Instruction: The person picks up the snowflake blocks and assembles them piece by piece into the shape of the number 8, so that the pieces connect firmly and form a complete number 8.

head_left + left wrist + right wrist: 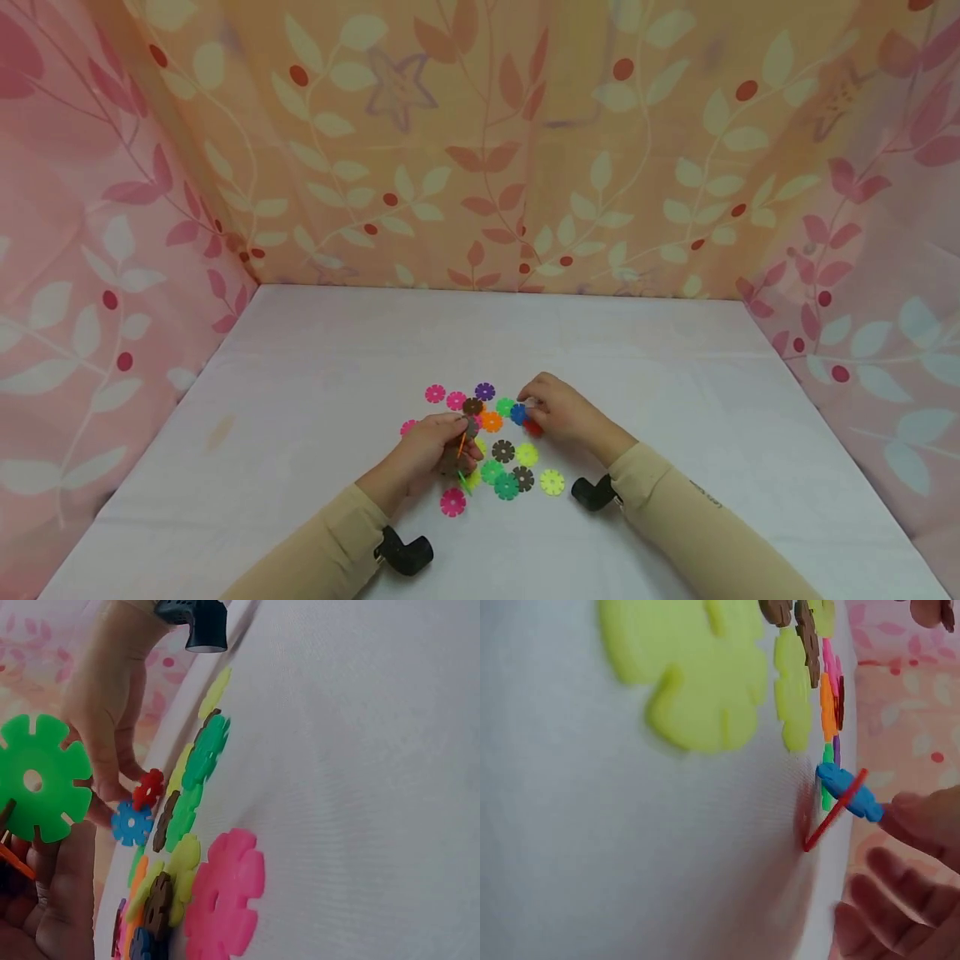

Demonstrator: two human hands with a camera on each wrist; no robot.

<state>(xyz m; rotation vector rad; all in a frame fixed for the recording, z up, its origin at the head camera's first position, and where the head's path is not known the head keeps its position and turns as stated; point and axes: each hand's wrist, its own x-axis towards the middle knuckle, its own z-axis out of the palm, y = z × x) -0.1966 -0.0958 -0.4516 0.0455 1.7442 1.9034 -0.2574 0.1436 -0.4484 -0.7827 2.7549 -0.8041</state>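
My left hand point(427, 450) holds a small cluster of notched plastic discs. In it are a grey-brown disc point(471, 427), an orange disc seen edge-on point(461, 445) and a green disc point(46, 780), which faces the left wrist camera. How they join is partly hidden by my fingers. On the right side of the pile, my right hand point(564, 410) pinches the edge of a blue disc point(847, 789). A red disc point(832, 814) crosses the blue one at an angle, its lower edge at the tabletop; whether their notches interlock I cannot tell.
Loose discs lie between and around my hands: a pink one point(453, 502) nearest me, a yellow one point(552, 482), a teal one point(506, 486), an orange one point(491, 422) and a purple one point(485, 391). White cloth point(675, 358) covers the table, with patterned curtains point(487, 167) around it.
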